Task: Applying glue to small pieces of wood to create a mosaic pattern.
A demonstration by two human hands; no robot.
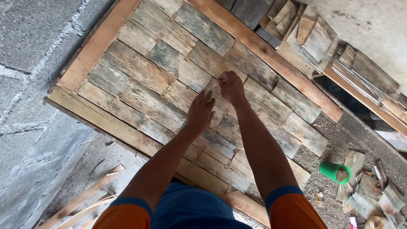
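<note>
From my feed: left hand (201, 111) flat, fingers spread on plank panel (140, 91); right hand (230, 85) at 1 o'clock pinching something tiny, can't identify; green cup (335, 172) at 4 o'clock.

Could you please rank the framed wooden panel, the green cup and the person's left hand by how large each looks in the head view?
1. Framed wooden panel, by far the largest.
2. Left hand.
3. Green cup, though it looks close in size to the hand.

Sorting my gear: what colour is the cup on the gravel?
Green, seen in the head view: the cup lies on its side.
</note>
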